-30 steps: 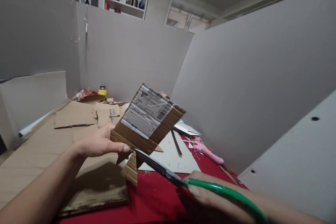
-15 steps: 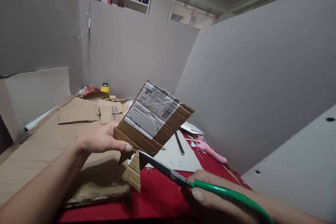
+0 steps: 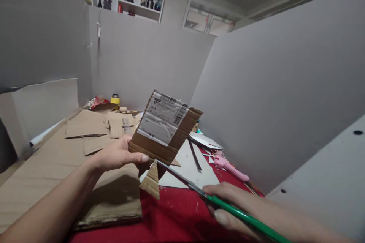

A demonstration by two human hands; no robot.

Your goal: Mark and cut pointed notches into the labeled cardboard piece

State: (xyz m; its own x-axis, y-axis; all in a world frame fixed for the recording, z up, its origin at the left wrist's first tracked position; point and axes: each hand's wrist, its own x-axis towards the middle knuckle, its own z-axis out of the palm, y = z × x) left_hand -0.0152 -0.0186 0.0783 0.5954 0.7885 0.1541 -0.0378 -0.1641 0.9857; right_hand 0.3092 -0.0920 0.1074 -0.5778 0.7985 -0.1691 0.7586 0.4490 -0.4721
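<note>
My left hand (image 3: 122, 155) grips a brown cardboard piece (image 3: 179, 140) by its lower left corner, thumb in front. A white shipping label (image 3: 161, 117) with barcodes covers most of its face. Around the green handle of a pair of scissors (image 3: 199, 191) my right hand (image 3: 228, 205) is closed. The blades reach up and left to the lower edge of the cardboard, close to my left thumb. A small triangular cardboard flap (image 3: 152, 182) hangs down at the blade tips; whether it is still joined is hard to tell.
Stacked cardboard (image 3: 114, 201) lies at the left on the red tablecloth (image 3: 176, 212). Behind the scissors are a white sheet (image 3: 205, 172) and a pink glue gun (image 3: 230, 169). A yellow jar (image 3: 115, 100) stands at the back. Grey panels (image 3: 285, 83) wall in the table.
The labelled cardboard has shifted slightly left and down. The scissor blades look more closed, and the flap hangs at a different angle. The whole view has tilted slightly.
</note>
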